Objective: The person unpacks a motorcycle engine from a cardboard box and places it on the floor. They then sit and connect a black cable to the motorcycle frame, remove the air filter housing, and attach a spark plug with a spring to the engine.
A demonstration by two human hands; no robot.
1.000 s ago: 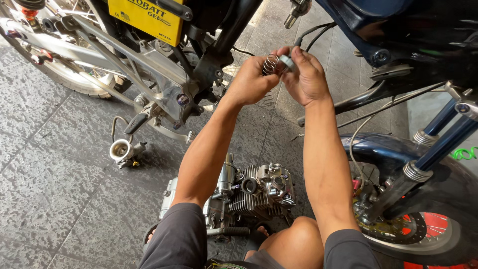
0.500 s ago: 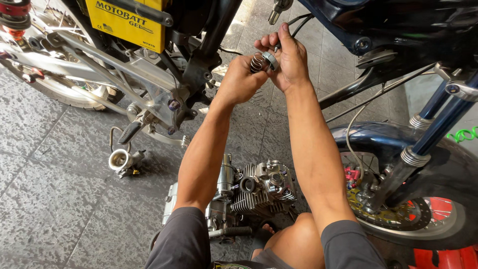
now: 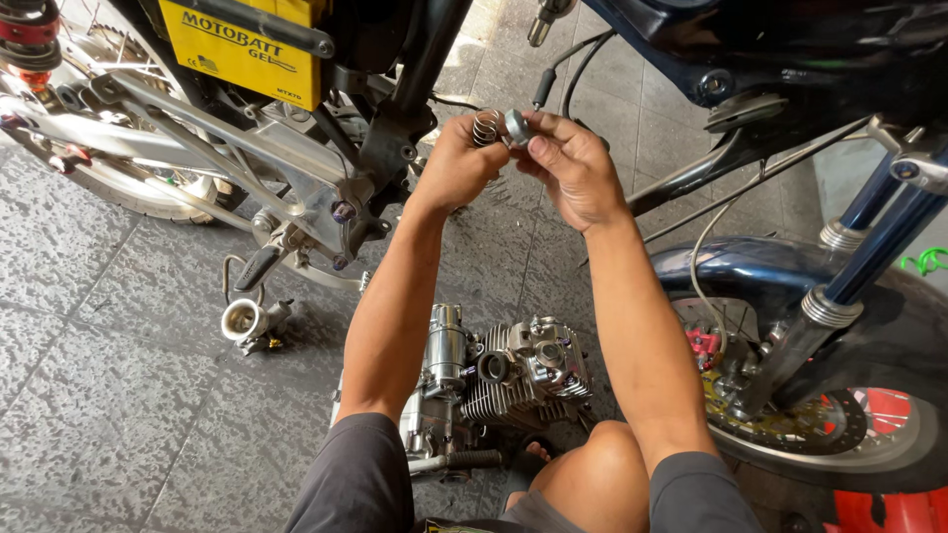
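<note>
Above the paved floor [image 3: 118, 395], mid-frame near top edge, both hands raised between the two motorcycles.

- Left hand [image 3: 456, 163]: fingers curled, pinching a small coil spring [image 3: 484, 126] at its end. Spring held in air, touching the cap.
- Right hand [image 3: 573, 168]: fingers closed narrow round a small round metal cap [image 3: 515, 126], thumb on top.
- Handling (est.): spring light, stiff steel, springy, prob. oily and apt to slip or shoot off if squeezed crooked; best held by end coils, cap by its rim.
- Removed engine [image 3: 513, 380] on floor between the knees, finned cylinder, open ports; contents not visible.
- Carburettor body [image 3: 247, 321] lying on floor toward left edge, open mouth up; inside cannot be told.
- Yellow battery [image 3: 247, 44] in frame, top left.
- Blue front wheel w/ disc [image 3: 820, 434], right edge.
</note>
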